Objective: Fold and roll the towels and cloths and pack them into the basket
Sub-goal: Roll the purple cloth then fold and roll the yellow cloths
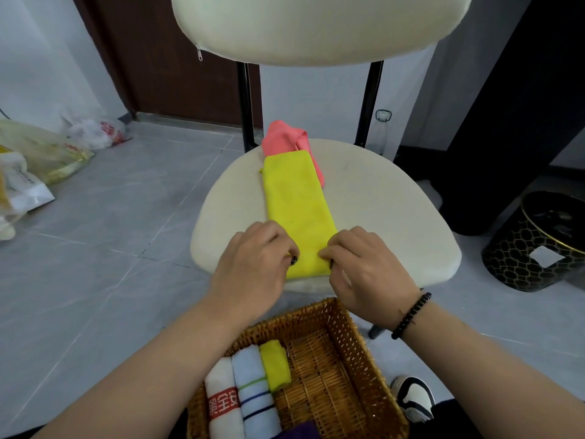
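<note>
On the chair seat: the long folded yellow microfibre cloth (299, 213) lies flat as a narrow strip, running away from me on the cream padded chair seat (389, 217), its near end close to the front edge.
Left hand: my left hand (256, 264) pinches the near left corner of the strip, fingers curled onto the cloth.
Right hand: my right hand (364, 267) grips the near right corner the same way — thumb and fingertips on the hem.
Handling: I judge it light, soft and limp, with no stiffness of its own; the pile looks grippy rather than slippery, so it should hold a roll if kept tight.
Where to hold: the two near corners, as now, then rolling away from me with even pressure so the edges stay square.
Waiting next: a crumpled coral-pink cloth (286, 137) sits at the far end, partly under the yellow strip — the roll may drag it.
Basket: the woven wicker basket (357, 340) sits just below the seat, near me, holding a white rolled towel with red print (221, 397), a pale blue striped rolled towel (253, 391) and a small yellow rolled cloth (275, 365) side by side on its left; the right half shows bare weave.
</note>
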Available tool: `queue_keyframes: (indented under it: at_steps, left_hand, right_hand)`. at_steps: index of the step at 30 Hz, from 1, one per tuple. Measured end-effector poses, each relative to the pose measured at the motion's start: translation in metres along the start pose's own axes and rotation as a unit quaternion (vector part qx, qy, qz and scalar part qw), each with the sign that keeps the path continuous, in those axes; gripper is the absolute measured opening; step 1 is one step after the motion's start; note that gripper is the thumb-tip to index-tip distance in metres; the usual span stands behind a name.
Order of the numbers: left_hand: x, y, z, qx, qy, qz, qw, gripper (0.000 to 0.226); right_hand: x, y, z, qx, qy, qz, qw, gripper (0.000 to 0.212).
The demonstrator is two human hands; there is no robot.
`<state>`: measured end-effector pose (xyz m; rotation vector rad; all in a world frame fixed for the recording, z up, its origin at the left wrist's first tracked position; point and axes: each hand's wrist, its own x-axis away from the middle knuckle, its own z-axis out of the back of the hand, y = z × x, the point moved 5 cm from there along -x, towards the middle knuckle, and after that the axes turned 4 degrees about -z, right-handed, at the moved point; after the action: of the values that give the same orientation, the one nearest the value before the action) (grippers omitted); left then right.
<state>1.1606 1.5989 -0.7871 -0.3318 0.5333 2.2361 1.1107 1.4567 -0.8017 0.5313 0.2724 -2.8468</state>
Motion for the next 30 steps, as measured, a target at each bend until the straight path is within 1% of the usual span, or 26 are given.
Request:
queue_keyframes:
  at_steps: [2, 4, 6, 9, 12, 14, 15, 17, 19, 22, 24, 27, 30]
  left_hand:
    - [0.004, 0.003, -0.004, -0.005, -0.023, -0.040, 0.999, 0.016]
    - [0.007, 0.001, -0.004, -0.006, -0.034, -0.039, 0.999, 0.026]
    - [0.009, -0.003, -0.006, -0.029, -0.051, -0.040, 0.997, 0.037]
    - [0.009, -0.006, -0.008, -0.040, -0.068, -0.034, 0.996, 0.040]
    - [0.008, -0.008, -0.006, 0.008, -0.069, 0.010, 0.998, 0.041]
    - [0.010, -0.011, -0.005, 0.055, -0.072, 0.057, 0.994, 0.031]
    - [0.010, -0.012, -0.005, 0.091, -0.073, 0.084, 0.990, 0.024]
    - [0.011, -0.016, -0.007, 0.165, -0.084, 0.150, 0.971, 0.018]
    - [0.010, -0.019, -0.012, 0.200, -0.099, 0.197, 0.955, 0.016]
    - [0.007, -0.025, -0.016, 0.201, -0.101, 0.250, 0.942, 0.016]
    - [0.004, -0.028, -0.016, 0.194, -0.099, 0.276, 0.936, 0.018]
    - [0.000, -0.029, -0.014, 0.169, -0.082, 0.283, 0.941, 0.020]
    - [-0.004, -0.024, -0.007, 0.094, -0.056, 0.240, 0.965, 0.022]
  right_hand:
    - [0.004, 0.003, -0.001, -0.009, -0.013, -0.008, 1.000, 0.027]
    - [0.005, 0.005, -0.002, -0.018, -0.025, -0.017, 0.999, 0.030]
    - [0.001, 0.008, -0.004, -0.031, -0.041, -0.028, 0.998, 0.030]
    - [-0.005, 0.008, -0.002, -0.038, -0.061, -0.035, 0.997, 0.031]
    - [-0.010, 0.009, -0.001, -0.050, -0.073, -0.033, 0.996, 0.040]
    - [-0.010, 0.010, -0.001, -0.066, -0.076, -0.038, 0.994, 0.043]
    - [-0.010, 0.010, -0.002, -0.075, -0.077, -0.045, 0.993, 0.045]
    - [-0.011, 0.009, -0.004, -0.093, -0.078, -0.065, 0.990, 0.048]
    - [-0.013, 0.007, -0.005, -0.106, -0.074, -0.092, 0.987, 0.045]
    - [-0.018, 0.007, -0.004, -0.124, -0.063, -0.128, 0.982, 0.027]
    - [-0.020, 0.007, -0.004, -0.112, -0.050, -0.135, 0.983, 0.022]
    - [-0.022, 0.002, -0.003, -0.069, -0.006, -0.109, 0.992, 0.025]
    - [-0.022, -0.002, -0.001, -0.040, 0.043, -0.060, 0.997, 0.024]
